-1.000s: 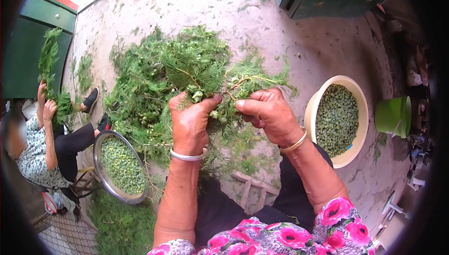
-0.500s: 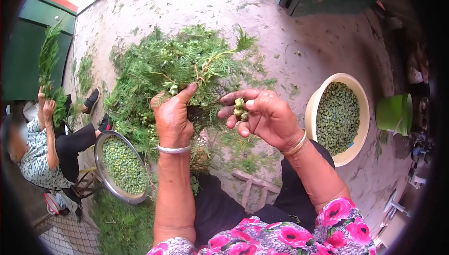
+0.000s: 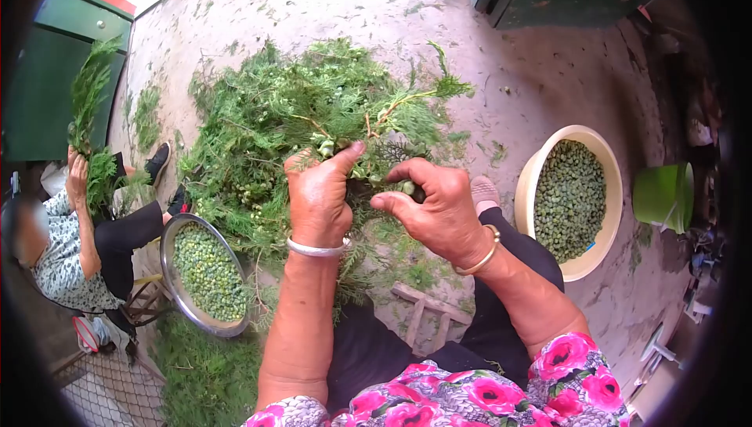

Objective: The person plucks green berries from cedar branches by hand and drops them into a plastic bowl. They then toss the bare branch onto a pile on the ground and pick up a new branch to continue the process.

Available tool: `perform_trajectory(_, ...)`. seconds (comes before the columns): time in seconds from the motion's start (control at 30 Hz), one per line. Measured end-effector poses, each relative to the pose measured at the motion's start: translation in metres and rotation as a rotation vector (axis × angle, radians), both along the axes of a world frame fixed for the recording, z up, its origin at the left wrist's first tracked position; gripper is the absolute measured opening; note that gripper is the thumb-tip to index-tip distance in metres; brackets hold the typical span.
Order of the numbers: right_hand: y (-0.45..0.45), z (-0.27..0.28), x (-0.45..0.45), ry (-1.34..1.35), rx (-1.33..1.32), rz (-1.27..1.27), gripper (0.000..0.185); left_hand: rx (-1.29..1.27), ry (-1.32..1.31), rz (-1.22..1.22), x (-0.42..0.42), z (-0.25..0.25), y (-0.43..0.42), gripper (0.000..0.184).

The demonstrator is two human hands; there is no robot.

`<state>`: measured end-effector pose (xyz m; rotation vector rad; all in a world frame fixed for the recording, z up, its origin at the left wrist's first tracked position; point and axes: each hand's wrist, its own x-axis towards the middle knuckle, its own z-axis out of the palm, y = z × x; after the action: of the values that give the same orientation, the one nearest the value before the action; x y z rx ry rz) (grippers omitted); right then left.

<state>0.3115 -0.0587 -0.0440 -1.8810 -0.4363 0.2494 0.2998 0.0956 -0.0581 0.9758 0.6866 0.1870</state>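
Observation:
My left hand is closed round the stem of a leafy evergreen branch, whose feathery sprays spread up and to the right. Pale green cones show on it just above my thumb. Close by on the right, my right hand is curled with its fingers bent, and small green cones show inside its grip. The fingertips are near the branch's lower sprays; whether they touch it I cannot tell. Beyond both hands lies a big heap of cut branches on the floor.
A cream basin full of green cones stands at my right, beside a green bucket. On the left, a metal basin of cones sits near a seated person holding a branch. A wooden frame lies between my legs.
Both hands and the branch have shifted slightly right in view. My right hand has turned over and curled its fingers, now largely covering the cones that showed in its open fingers before.

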Motion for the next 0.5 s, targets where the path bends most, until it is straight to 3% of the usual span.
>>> perform_trajectory(0.03,0.002,-0.002,-0.001,-0.138,-0.087,-0.048,0.021,-0.026,-0.005,-0.010,0.000,0.000,-0.003,0.021)
perform_trajectory(0.2,0.004,-0.001,0.000,-0.164,-0.112,-0.091,0.020,0.008,-0.017,-0.142,-0.003,-0.002,-0.007,0.015)
perform_trajectory(0.27,0.001,0.003,0.003,0.092,0.076,-0.166,0.014,-0.091,0.134,-0.182,-0.002,0.008,-0.005,0.014)
perform_trajectory(0.3,-0.002,0.004,0.008,0.092,0.076,-0.166,0.014,-0.141,0.210,-0.203,-0.001,0.012,-0.004,0.013)
perform_trajectory(0.4,-0.010,0.017,0.019,0.492,0.347,-0.201,0.015,-0.079,0.192,-0.229,0.000,0.016,-0.005,0.020)
perform_trajectory(0.5,-0.016,0.016,0.022,0.503,0.369,-0.232,0.016,0.063,0.153,-0.245,0.000,0.024,-0.009,0.022)
